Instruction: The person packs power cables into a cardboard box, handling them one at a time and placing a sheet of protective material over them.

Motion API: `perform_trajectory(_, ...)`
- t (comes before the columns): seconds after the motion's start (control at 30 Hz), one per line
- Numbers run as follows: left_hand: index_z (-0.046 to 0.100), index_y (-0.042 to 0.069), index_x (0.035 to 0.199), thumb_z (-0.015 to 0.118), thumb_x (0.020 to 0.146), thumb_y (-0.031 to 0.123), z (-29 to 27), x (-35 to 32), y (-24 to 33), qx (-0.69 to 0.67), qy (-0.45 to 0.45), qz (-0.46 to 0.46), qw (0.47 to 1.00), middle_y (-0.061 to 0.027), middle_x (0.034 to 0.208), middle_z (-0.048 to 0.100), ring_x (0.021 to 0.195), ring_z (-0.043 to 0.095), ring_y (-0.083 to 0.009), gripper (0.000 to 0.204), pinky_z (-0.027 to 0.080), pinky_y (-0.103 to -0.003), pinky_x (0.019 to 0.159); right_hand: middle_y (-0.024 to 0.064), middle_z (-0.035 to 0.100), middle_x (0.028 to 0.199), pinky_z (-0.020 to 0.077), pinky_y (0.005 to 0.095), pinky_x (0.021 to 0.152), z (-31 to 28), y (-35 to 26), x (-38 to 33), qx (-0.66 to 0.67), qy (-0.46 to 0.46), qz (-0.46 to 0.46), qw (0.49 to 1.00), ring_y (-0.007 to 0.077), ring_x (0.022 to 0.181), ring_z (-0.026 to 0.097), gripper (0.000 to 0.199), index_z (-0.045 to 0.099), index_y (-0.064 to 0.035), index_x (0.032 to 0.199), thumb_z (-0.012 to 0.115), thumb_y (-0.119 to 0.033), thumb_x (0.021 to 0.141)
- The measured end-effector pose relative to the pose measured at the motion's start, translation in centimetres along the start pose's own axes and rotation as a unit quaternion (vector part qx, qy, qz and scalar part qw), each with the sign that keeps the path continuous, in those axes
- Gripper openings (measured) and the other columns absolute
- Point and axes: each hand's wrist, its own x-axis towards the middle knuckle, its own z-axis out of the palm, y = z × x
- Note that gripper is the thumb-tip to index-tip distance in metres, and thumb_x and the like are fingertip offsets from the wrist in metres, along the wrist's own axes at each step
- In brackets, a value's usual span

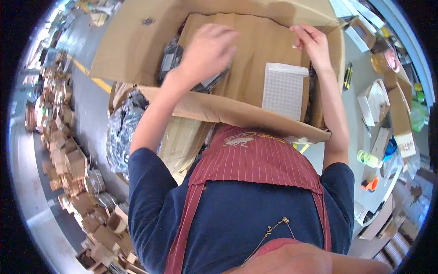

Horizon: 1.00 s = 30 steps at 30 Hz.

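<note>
An open cardboard box (219, 104) stands in front of me, with a flat brown cardboard sheet (251, 41) inside it. My left hand (210, 50) is over the left part of that sheet, its fingers blurred by motion. Above the sheet's right side is my right hand (314, 44), thumb and fingertips drawn together. A tiny white piece (294, 46) shows at its fingers, too small to name. Below that hand, a white sheet with a fine grid (283, 89) lies on the cardboard. Dark, plastic-wrapped items (171, 59) sit along the box's left side, partly hidden by my left forearm.
To the right, a grey table holds a yellow-and-black cutter (348, 76), a small open white box (374, 102), a bottle (368, 159) and an orange tape ring (370, 184). Clear plastic bags (125, 130) stand left of the box. Many cartons (75, 164) are piled beyond the aisle.
</note>
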Motion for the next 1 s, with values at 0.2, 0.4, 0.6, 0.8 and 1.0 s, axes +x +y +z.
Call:
perform_trajectory(0.2, 0.061, 0.004, 0.119, 0.061, 0.088, 0.029, 10.9, 6.6, 2.2, -0.105, -0.237, -0.006, 0.966, -0.0181, 0.117, 0.06, 0.115, 0.051, -0.0365, 0.04, 0.039, -0.044, 0.102, 0.002, 0.063, 0.065, 0.0473, 0.0231, 0.056, -0.8, 1.3, 0.4, -0.041, 0.0, 0.021, 0.999, 0.0076, 0.057, 0.056, 0.025, 0.07, -0.0016, 0.097, 0.061, -0.025, 0.093)
perform_trajectory(0.4, 0.061, 0.007, 0.119, 0.065, 0.086, 0.032, 16.0, 3.3, 1.9, -0.117, -0.201, 0.002, 0.973, -0.014, 0.121, 0.057, 0.117, 0.046, -0.0376, 0.042, 0.038, -0.045, 0.102, 0.0015, 0.064, 0.072, 0.0453, 0.0225, 0.059, -0.2, 1.1, 0.4, -0.095, -0.01, 0.025, 0.995, 0.0072, 0.062, 0.054, 0.026, 0.066, -0.0007, 0.106, 0.058, -0.024, 0.096)
perform_trajectory(0.6, 0.063, 0.006, 0.108, 0.071, 0.079, 0.03, 15.1, 4.3, 2.3, -0.139, -0.264, 0.014, 0.954, -0.0138, 0.119, 0.058, 0.115, 0.047, -0.037, 0.038, 0.039, -0.044, 0.1, 0.0027, 0.066, 0.078, 0.0476, 0.0237, 0.063, -0.5, 1.4, 0.3, -0.096, -0.031, 0.02, 0.995, 0.0085, 0.065, 0.056, 0.028, 0.064, 0.0008, 0.11, 0.058, -0.023, 0.096)
perform_trajectory(0.8, 0.062, 0.003, 0.101, 0.073, 0.079, 0.02, 13.6, 6.3, 1.3, -0.323, -0.171, -0.139, 0.921, -0.0111, 0.096, 0.066, 0.086, 0.064, -0.0267, 0.03, 0.052, -0.038, 0.077, 0.0028, 0.067, 0.087, 0.0489, 0.0234, 0.074, -1.2, 2.2, 1.0, -0.043, 0.02, -0.002, 0.999, 0.0095, 0.081, 0.061, 0.029, 0.064, -0.0001, 0.114, 0.06, -0.022, 0.095)
perform_trajectory(1.0, 0.062, 0.002, 0.103, 0.069, 0.086, 0.012, 10.0, 8.6, 0.0, -0.604, 0.022, -0.259, 0.753, -0.0045, 0.094, 0.066, 0.087, 0.06, -0.0126, 0.021, 0.046, -0.028, 0.081, 0.0046, 0.063, 0.111, 0.0413, 0.0273, 0.095, -1.4, 0.9, 0.7, -0.024, 0.063, -0.035, 0.997, 0.0135, 0.108, 0.056, 0.039, 0.065, 0.0002, 0.115, 0.061, -0.033, 0.095)
